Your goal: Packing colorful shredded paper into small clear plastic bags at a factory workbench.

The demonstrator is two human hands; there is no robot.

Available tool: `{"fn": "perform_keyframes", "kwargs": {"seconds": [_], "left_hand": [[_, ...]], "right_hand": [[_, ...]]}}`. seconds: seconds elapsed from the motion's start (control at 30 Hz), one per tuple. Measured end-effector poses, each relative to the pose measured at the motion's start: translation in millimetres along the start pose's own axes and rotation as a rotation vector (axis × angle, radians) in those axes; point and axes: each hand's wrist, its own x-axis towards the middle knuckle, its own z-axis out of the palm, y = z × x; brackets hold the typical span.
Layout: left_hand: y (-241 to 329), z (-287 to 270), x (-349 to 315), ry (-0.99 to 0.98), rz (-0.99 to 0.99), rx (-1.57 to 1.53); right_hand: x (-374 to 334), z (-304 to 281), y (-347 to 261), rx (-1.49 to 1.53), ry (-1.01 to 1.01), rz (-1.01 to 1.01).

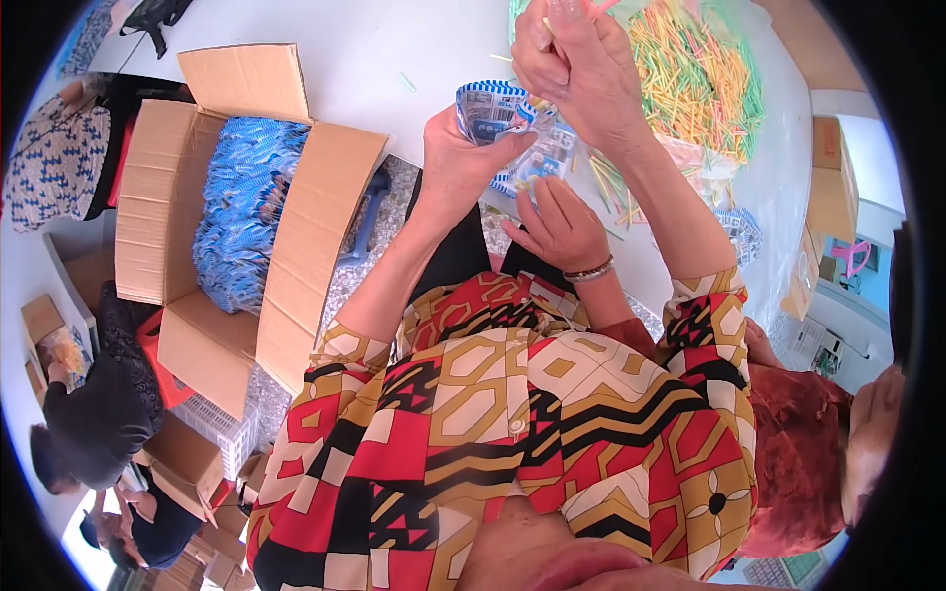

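My left hand is closed on a blue-and-white printed plastic packet, its striped mouth spread apart. Up and to the right of it, my right hand is closed round thin coloured sticks; a pink end pokes out at the top of the frame. Beyond that hand lies a big heap of thin yellow, green and pink sticks on clear plastic. A co-worker's hand with a beaded bracelet reaches in below the packet, near another printed packet.
An open cardboard box full of blue packets stands left of the white table. A blue stool is beside it. The co-worker in red is close on my right. Other people work among boxes at left.
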Motion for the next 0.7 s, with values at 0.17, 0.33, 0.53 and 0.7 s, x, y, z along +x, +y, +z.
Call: {"fn": "perform_keyframes", "kwargs": {"seconds": [0.17,0.33,0.53,0.7], "left_hand": [[1.1,1.2,5.8,0.007,0.025,-0.005],[1.8,11.3,19.6,-0.034,0.065,0.006],[1.3,29.2,32.8,-0.100,0.051,0.024],[-5.5,44.1,38.7,-0.135,0.043,0.034]], "right_hand": [[49.0,-27.8,-59.7,0.595,0.022,0.254],[97.8,-66.7,-119.2,1.157,0.084,0.500],[83.1,-73.1,-95.2,1.130,0.187,0.538],[72.2,-82.6,-81.3,1.165,0.270,0.610]]}}
